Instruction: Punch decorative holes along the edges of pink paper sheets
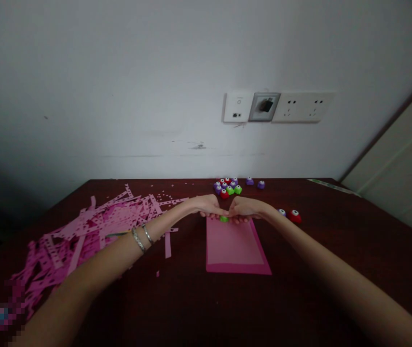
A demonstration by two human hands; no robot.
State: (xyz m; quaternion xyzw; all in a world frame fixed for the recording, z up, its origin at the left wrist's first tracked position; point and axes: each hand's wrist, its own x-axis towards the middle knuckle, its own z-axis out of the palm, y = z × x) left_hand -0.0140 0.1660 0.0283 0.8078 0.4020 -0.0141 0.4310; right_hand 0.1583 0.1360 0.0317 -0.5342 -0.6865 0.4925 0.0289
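At the far edge of a stack of pink paper sheets point(234, 243), my two hands meet over a small green craft punch point(224, 219). My left hand point(211, 206), with two bracelets on its wrist, is closed at the punch's left side. From the right, my right hand point(245, 207) closes about the same punch with its fingers curled. Most of the punch is hidden under the fingers. The paper lies flat, a lighter sheet over a darker one.
Punched pink paper strips point(83, 236) lie heaped on the left of the dark table point(191, 308). Several eye-topped punches point(227, 187) cluster near the wall. A red punch point(295, 216) sits beside my right forearm. Wall sockets point(302, 107) are above.
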